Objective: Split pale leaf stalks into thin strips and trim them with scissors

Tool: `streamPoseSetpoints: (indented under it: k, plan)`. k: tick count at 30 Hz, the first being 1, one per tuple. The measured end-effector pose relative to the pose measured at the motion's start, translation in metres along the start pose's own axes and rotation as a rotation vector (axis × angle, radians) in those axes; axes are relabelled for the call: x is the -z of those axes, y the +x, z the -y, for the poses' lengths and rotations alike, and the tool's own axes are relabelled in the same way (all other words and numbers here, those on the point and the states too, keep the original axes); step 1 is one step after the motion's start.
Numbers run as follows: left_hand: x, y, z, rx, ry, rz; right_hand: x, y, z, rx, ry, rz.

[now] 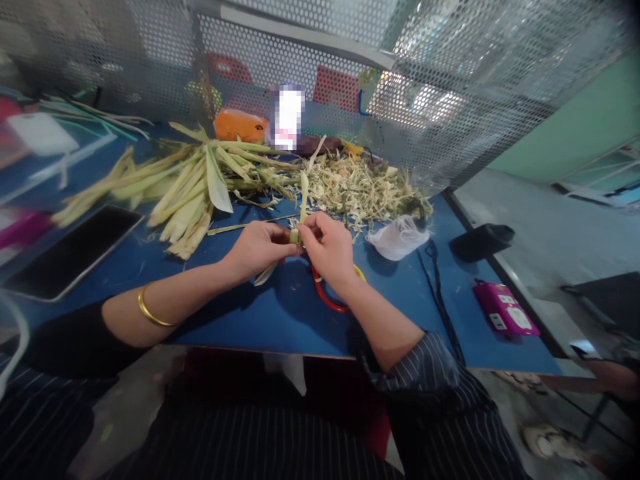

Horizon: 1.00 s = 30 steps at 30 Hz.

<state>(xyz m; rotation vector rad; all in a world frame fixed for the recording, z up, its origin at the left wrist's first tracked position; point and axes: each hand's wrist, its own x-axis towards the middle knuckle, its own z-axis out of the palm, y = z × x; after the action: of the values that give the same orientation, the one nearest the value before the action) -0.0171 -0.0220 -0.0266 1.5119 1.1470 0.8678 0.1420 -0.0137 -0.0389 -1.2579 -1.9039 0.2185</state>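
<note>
No words legible at the table; pale patches (517, 318) on the purple pack (493, 298), right, defy reading; the bright screen (289, 117), far side, shows only blurred blocks.

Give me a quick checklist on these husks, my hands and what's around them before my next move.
1. Left hand on the husk strip: ok, fingers closed at it.
2. Right hand on the same strip: ok, pinching it opposite the left.
3. Grip firm enough: cannot tell, the fingers cover much of the strip.
4. Bracelet away from the strip: ok, it sits back on the left forearm.
5. Space under the right hand clear: not ok, a red loop lies there, partly hidden.
6. More husks nearby: ok, bundled beyond the left hand, probably within reach.
</note>
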Motion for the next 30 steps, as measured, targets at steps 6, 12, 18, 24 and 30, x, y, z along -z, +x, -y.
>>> streamPoseSetpoints:
  k: [6,12,18,24,30]
  plan:
    - [0.005,0.006,0.004,0.024,-0.174,-0.101,0.016,0.005,0.001,0.19,-0.19,-0.228]
    - [0.013,0.014,0.007,0.1,-0.453,-0.164,0.01,0.003,-0.001,0.335,-0.364,0.031]
    - [0.011,0.012,0.01,0.037,-0.342,-0.197,0.0,-0.004,0.005,0.352,-0.315,0.203]
    - [0.012,0.014,0.006,0.089,-0.361,-0.287,0.0,-0.003,0.008,-0.002,0.157,0.305]
    - [0.01,0.011,-0.001,0.096,-0.338,-0.27,-0.002,0.009,-0.006,-0.522,0.785,0.065]
